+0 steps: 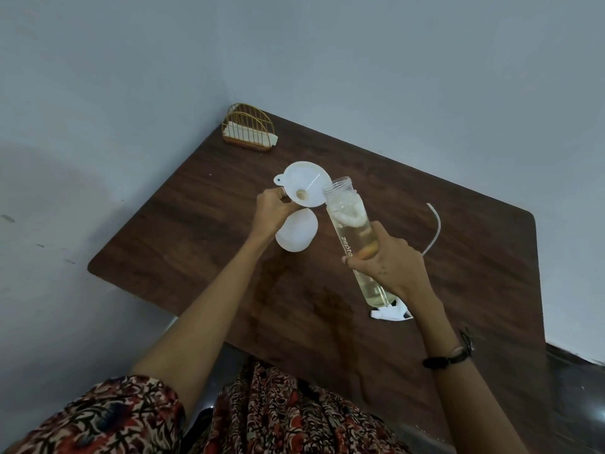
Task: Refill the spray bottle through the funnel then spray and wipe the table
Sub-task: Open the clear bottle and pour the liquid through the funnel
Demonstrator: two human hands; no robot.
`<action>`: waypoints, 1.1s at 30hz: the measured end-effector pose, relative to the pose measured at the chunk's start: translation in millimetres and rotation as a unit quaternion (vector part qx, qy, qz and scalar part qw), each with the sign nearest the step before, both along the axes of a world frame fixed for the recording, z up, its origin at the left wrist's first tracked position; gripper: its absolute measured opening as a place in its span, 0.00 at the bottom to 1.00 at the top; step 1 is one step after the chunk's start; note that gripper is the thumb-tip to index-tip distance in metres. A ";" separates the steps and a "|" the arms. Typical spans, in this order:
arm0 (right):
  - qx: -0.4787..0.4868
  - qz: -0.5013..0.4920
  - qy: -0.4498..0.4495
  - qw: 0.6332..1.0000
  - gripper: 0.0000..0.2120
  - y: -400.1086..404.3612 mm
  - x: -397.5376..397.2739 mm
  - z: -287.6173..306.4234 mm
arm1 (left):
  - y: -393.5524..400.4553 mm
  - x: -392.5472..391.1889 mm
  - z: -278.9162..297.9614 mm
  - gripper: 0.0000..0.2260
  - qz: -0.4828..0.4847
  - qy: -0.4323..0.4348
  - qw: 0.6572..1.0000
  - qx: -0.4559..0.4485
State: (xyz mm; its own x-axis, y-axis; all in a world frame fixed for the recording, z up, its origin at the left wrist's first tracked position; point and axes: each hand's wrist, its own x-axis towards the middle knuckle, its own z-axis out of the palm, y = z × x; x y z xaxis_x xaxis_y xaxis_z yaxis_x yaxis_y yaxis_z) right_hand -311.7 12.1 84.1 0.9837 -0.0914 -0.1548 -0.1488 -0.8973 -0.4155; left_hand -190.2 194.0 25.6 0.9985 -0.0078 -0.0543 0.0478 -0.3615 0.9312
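Observation:
A white funnel (306,185) sits in the neck of a white spray bottle body (296,235) standing on the brown table (474,290). My left hand (271,209) pinches the funnel at its lower edge, just above the bottle. In my right hand (389,263) is a tall clear bottle (348,221) of pale yellow liquid, gripped around its middle. This bottle is tilted, its open mouth touching the funnel's right rim. The liquid inside has not reached the mouth. The white spray head (391,313) lies on the table by my right wrist, its thin tube (434,231) curving away behind my hand.
A gold wire napkin holder (248,132) with white napkins stands at the table's far left corner, against the grey wall. A darker wet-looking patch (327,306) spreads over the table near me. The table's left edge runs diagonally below my left forearm.

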 end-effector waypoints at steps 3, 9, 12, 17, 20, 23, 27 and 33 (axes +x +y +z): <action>-0.013 0.016 -0.008 1.000 0.26 1.6 8.8 4.4 | 1.8 0.1 -1.5 0.13 0.000 -0.002 1.000 -0.001; -0.049 0.043 -0.007 0.998 0.28 -2.3 18.8 8.5 | 2.3 -5.9 -3.6 0.11 0.004 0.005 1.000 -0.023; -0.060 0.057 -0.002 0.997 0.29 -4.2 21.1 8.9 | 2.8 -8.6 -9.7 0.11 0.016 0.012 0.999 -0.040; -0.077 0.070 0.004 0.995 0.29 -5.8 22.4 7.6 | 1.2 -11.0 -14.4 0.11 0.025 0.027 0.998 -0.055; -0.080 0.075 0.008 0.994 0.29 -5.9 23.1 8.1 | 0.2 -12.8 -13.9 0.11 0.026 0.032 0.997 -0.062; -0.086 0.079 0.012 0.993 0.28 -6.6 24.6 9.8 | 0.5 -12.8 -13.9 0.10 0.029 0.032 0.997 -0.065; -0.109 0.085 0.012 0.990 0.26 -6.6 24.5 16.5 | 0.4 -13.6 -13.9 0.11 0.032 0.030 0.997 -0.064; -0.124 0.089 0.022 0.988 0.25 -6.8 26.2 24.1 | -1.5 -14.2 -11.4 0.11 0.037 0.027 0.997 -0.059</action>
